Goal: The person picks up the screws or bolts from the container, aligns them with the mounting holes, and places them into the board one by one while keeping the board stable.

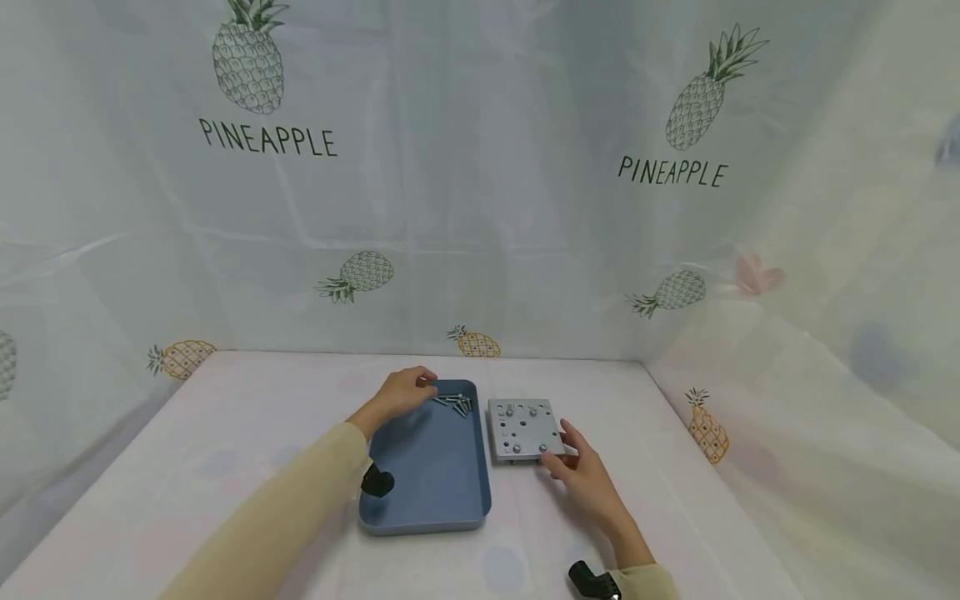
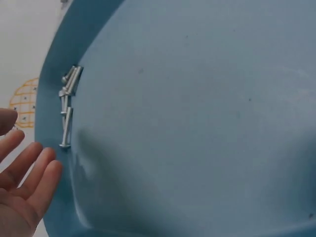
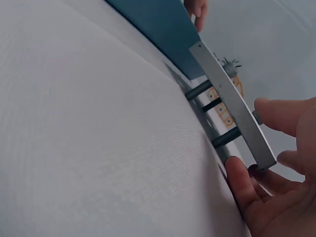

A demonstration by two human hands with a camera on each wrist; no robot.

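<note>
My left hand (image 1: 408, 390) hovers over the far end of a blue-grey tray (image 1: 427, 475), fingers loosely bent with nothing between them. Close by its fingertips, several silver bolts (image 2: 67, 126) lie in a small heap against the tray wall. Right of the tray stands a square metal plate (image 1: 523, 432) with holes and several bolts set in it. Dark posts (image 3: 226, 137) under the plate show in the right wrist view. My right hand (image 1: 585, 475) holds the plate's near right corner, one digit at a bolt head and other fingers at the edge and underneath.
A pale cloth (image 1: 300, 458) covers the table, and a pineapple-print curtain (image 1: 480, 208) hangs behind and at the sides. Black wrist mounts (image 1: 377, 481) sit at both cuffs. The tray's raised rim runs near the plate's left side.
</note>
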